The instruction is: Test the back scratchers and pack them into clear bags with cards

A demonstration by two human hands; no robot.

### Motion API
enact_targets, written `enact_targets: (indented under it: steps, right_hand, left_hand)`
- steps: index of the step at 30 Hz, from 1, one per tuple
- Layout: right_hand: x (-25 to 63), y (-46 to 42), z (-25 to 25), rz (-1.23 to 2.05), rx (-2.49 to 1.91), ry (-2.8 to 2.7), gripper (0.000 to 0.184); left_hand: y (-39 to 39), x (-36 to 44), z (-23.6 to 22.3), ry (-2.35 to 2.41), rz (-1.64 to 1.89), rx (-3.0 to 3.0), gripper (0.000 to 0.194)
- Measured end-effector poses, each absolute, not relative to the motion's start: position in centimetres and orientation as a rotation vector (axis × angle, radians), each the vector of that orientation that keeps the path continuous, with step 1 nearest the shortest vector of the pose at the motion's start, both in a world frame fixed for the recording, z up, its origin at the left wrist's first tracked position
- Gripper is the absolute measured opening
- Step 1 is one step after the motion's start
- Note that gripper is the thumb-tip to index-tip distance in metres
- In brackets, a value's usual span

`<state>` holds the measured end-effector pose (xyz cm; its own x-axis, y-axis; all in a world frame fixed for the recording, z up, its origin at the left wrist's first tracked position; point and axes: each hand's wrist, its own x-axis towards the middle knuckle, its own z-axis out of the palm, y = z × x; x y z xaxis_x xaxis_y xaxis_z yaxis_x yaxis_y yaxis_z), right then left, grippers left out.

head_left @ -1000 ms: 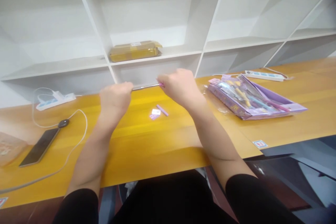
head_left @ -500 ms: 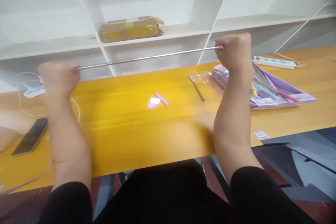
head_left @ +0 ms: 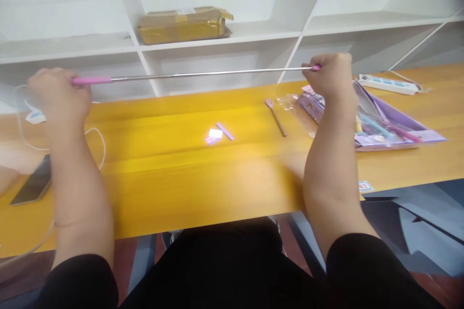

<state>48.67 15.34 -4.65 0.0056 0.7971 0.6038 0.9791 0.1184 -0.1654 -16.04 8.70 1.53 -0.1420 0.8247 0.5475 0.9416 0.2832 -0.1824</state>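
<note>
An extended telescopic rod (head_left: 206, 74), thin and silver, spans nearly level between my two fists above the table. My left hand (head_left: 60, 91) is closed around its pink handle, part of which sticks out to the right of the fist. At the other end, my right hand (head_left: 332, 75) grips the rod where a small pink tip shows; the rest of that end is hidden by the fingers. Below, a claw-headed stick (head_left: 277, 120), like a short back scratcher, lies on the table. Left of it are a small purple stick (head_left: 225, 131) and a white-and-purple card (head_left: 215, 134).
Beyond my right forearm sits an open purple package (head_left: 402, 116) with pens in it, and a power strip (head_left: 389, 84) behind. A phone (head_left: 33, 183) and white cable lie at left. A taped cardboard box (head_left: 181, 26) rests on the shelf.
My left hand has moved left and slightly up, and the pink handle now shows beside its fist. The right hand stays closed on its end. The view has shifted a little.
</note>
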Motion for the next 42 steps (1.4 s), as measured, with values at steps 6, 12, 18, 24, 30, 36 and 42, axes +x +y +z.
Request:
enact_targets:
  steps: [6, 12, 18, 24, 30, 36, 42]
  right_hand:
    - [50.6, 14.1, -3.9, -0.361, -1.762, -1.619, 0.046]
    - [50.1, 14.2, -4.3, -0.244, -1.798, -1.573, 0.043]
    - [49.7, 14.0, -4.6, -0.211, -1.807, -1.580, 0.043]
    - [49.6, 14.0, -4.3, -0.191, -1.844, -1.589, 0.046]
    - [49.6, 13.9, -4.3, -0.190, -1.847, -1.586, 0.044]
    - [49.1, 13.7, -4.1, -0.206, -1.843, -1.587, 0.044]
    - [48.8, 13.7, -4.0, -0.230, -1.806, -1.596, 0.043]
  left_hand:
    - [8.8, -16.0, 0.1, -1.916, -0.340, -1.788, 0.036]
    - [9.0, -15.3, -0.5, -1.947, -0.380, -1.818, 0.034]
    - [9.4, -15.7, -0.9, -1.990, -0.336, -1.855, 0.037]
    - [10.1, -15.9, -0.4, -2.070, -0.226, -1.861, 0.045]
    - [10.1, -15.5, -0.4, -2.120, -0.250, -1.814, 0.052]
    - [10.1, -16.0, -0.7, -2.087, -0.289, -1.810, 0.050]
    - [9.1, -16.0, -0.5, -2.033, -0.417, -1.794, 0.064]
